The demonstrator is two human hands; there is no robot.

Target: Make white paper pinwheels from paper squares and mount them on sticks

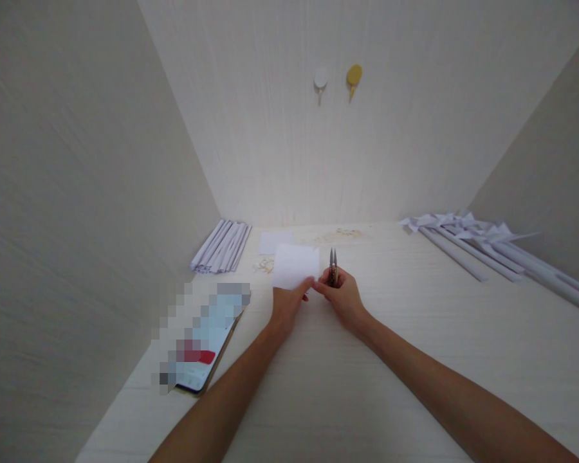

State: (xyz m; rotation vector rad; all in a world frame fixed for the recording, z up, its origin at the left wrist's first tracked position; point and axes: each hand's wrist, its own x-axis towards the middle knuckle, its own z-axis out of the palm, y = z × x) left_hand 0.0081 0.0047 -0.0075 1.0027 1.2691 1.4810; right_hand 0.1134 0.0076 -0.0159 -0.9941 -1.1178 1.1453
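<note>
Near the middle of the desk (415, 360), a white paper (295, 265) sheet is held up by its near corner. It is plain, flat and roughly square, tilted slightly. The left hand (285, 307) pinches that corner, fingers (307, 287) closed tight on the edge. Touching it from the right, the right hand (343, 297) is curled shut around small snips (333, 265), whose two blades point up and away (slightly parted). Behind the paper lies another white sheet (274, 242) with pale scraps (264, 264) beside it. Rolled paper tubes (222, 245) lie at the left wall, a phone (203, 347) nearer. Paper pinwheels (482, 241) lie far right. Two hooks (336, 78) sit on the back wall.
</note>
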